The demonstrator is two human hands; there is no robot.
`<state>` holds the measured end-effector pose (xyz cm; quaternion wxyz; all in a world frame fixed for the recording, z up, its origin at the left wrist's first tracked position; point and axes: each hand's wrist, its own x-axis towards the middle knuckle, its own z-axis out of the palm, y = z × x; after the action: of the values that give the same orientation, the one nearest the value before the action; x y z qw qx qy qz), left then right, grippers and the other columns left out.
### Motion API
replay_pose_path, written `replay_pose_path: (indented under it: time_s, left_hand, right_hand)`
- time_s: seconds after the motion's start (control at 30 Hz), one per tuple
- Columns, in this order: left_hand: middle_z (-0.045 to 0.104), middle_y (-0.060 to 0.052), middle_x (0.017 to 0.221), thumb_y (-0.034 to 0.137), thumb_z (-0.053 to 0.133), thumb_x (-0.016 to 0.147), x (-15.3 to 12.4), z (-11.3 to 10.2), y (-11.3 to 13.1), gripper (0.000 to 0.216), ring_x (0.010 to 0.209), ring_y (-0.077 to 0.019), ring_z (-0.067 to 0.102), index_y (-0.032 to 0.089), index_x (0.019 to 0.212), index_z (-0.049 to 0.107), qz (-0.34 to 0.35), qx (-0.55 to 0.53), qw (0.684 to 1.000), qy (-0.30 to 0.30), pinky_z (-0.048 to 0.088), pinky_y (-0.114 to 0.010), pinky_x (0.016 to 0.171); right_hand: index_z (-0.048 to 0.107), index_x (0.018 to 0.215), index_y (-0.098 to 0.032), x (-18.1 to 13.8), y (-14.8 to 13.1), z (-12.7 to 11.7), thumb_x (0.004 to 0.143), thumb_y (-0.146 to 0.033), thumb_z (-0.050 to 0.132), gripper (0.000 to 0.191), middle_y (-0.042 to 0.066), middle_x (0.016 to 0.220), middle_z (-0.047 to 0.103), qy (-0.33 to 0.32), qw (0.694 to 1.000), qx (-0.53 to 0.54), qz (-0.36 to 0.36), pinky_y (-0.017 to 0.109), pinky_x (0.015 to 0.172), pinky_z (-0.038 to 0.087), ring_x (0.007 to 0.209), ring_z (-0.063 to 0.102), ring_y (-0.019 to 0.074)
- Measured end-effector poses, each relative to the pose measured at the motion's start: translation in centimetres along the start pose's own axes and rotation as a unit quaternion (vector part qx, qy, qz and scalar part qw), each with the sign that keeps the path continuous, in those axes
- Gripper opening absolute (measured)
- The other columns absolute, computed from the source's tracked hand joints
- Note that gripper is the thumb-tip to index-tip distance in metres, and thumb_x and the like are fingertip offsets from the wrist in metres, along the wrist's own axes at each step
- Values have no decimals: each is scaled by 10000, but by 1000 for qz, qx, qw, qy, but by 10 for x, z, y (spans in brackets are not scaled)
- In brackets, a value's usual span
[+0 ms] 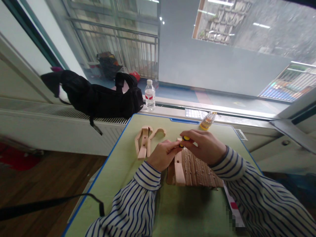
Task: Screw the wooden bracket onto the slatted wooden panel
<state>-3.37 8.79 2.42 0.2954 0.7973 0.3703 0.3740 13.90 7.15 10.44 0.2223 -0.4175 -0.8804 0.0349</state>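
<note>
Mid-frame, the right hand's grip is closed on a yellow-and-black tool above a wooden piece on a corrugated board; the left hand's grip cannot be told. Work seems partway: one lower hole looks unfilled, and loose pieces lie left of centre on the tabletop. Fingers obstruct the upper end; an amber bottle sits beyond.

The right grip, a bare hand, pinches the yellow-and-black tool between its fingertips, knuckles uppermost. The left grip comes in from the tool's left, fingers drawn together and reaching right up to it; what they clasp is hidden. The left forearm and right forearm, in striped sleeves to the wrists, slant inward from the near side, converging at the tool.
</note>
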Motion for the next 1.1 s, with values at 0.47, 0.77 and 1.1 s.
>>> replay_pose_path:
  time_s: [0.47, 0.77, 1.1]
  left_hand:
    - [614, 8, 702, 333, 592, 803, -2, 3, -8, 234, 608, -108, 529, 247, 1007, 669, -23, 32, 999, 34, 417, -220, 585]
    - [638, 2, 745, 302, 611, 793, 1, 2, -2, 248, 638, -116, 537, 249, 1030, 662, -23, 21, 999, 26, 426, -230, 627]
    - [651, -13, 785, 271, 550, 839, 0, 2, -6, 263, 730, -134, 566, 217, 1082, 636, -4, -27, 1000, 6, 444, -251, 699]
  right_hand:
    - [524, 1164, -144, 3, -1, 2, 846, -316, 482, 364, 67, 962, 649, -26, 999, 5, 28, 273, 719, 468, 787, 604, 145]
    - [576, 1096, -170, 7, 4, -19, 850, -229, 453, 282, 65, 1072, 635, -78, 996, 3, -31, 280, 810, 453, 947, 585, 154]
    - [602, 1019, -145, 7, 4, -8, 870, -294, 460, 254, 67, 916, 658, -28, 999, -19, -18, 260, 738, 458, 802, 596, 137]
